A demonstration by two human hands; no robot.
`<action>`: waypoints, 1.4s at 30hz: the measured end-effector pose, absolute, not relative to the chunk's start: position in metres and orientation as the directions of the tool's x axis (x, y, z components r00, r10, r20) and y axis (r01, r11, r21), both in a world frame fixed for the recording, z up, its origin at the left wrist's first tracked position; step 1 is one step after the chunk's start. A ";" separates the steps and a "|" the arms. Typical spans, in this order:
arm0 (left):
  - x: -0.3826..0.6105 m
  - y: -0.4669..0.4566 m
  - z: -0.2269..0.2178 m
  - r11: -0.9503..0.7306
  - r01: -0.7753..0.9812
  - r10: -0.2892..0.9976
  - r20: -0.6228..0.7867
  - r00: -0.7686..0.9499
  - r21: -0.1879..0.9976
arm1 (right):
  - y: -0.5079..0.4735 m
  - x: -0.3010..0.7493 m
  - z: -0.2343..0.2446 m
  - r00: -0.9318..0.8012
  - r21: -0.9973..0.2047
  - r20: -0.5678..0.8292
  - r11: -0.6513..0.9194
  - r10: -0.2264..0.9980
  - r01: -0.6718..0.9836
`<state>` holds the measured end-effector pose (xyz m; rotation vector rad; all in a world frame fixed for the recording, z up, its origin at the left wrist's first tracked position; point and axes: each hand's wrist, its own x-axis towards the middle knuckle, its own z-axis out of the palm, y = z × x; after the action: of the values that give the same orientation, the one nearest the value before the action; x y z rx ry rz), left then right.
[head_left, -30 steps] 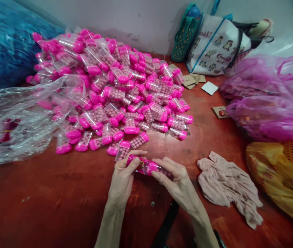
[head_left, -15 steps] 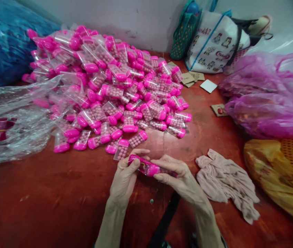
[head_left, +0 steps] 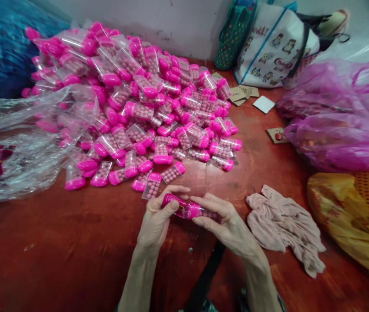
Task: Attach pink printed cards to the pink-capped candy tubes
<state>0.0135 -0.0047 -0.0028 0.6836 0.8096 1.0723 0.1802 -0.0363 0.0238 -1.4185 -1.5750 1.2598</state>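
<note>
While gripping one labelled candy tube (head_left: pixel 187 209) in left hand (head_left: pixel 156 221) and right hand (head_left: pixel 226 223), faces an untouched heap of bagged tubes (head_left: pixel 145 99).

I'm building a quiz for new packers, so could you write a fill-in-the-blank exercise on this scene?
The left hand and right hand together hold one container whose cap is ____.
The crumpled cloth lies on the table to the ____ of the hands.
The clear plastic sheet lies to the ____ of the pile of containers.
Missing words: pink; right; left.
</note>
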 end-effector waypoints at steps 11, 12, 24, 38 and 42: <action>0.011 0.000 -0.003 0.357 -0.536 0.934 -0.295 0.202 0.765 | -0.035 0.169 0.019 -0.139 -0.980 -0.080 -0.053 0.987 0.190; 0.011 0.000 -0.003 0.366 -0.535 0.930 -0.304 0.204 0.761 | -0.035 0.169 0.018 -0.146 -0.978 -0.088 -0.058 0.985 0.200; 0.018 -0.003 0.001 0.361 -0.488 0.932 -0.323 0.163 0.795 | -0.034 0.174 0.027 -0.181 -0.940 -0.128 -0.061 0.975 0.337; 0.030 -0.004 -0.001 0.405 -0.625 0.885 -0.458 0.085 0.667 | -0.035 0.149 0.015 0.117 -0.982 -0.094 -0.112 0.989 0.154; 0.037 -0.009 -0.001 0.436 -0.619 0.875 -0.468 0.123 0.653 | -0.036 0.143 0.011 0.205 -0.983 -0.148 -0.166 0.968 0.076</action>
<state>0.0372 -0.0087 -0.0014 0.3321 0.9314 1.1194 0.1428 -0.0360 0.0112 -1.4816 -1.0453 1.1260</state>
